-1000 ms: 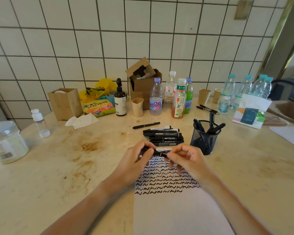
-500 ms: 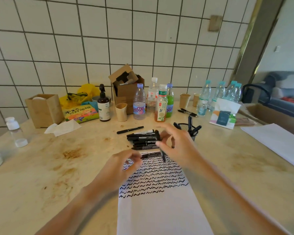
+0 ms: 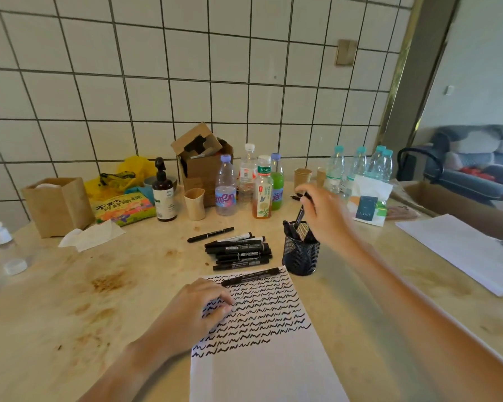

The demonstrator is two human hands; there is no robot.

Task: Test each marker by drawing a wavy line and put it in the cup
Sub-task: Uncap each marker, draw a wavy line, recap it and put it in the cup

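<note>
Above the black mesh cup [image 3: 301, 250], a slim black marker [image 3: 299, 216] pinched in the right hand [image 3: 325, 216].

Right hand [image 3: 325, 216] raised, fingers pinching, left hand [image 3: 198, 311] resting, fingers curled

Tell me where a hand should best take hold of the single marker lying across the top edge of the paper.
Probably the middle of the barrel, pinched from above. That marker lies flat and alone across the paper's top edge, roughly crosswise to the person, with bare table between it and the marker pile behind. The left hand rests nearest, beside its left end.
</note>
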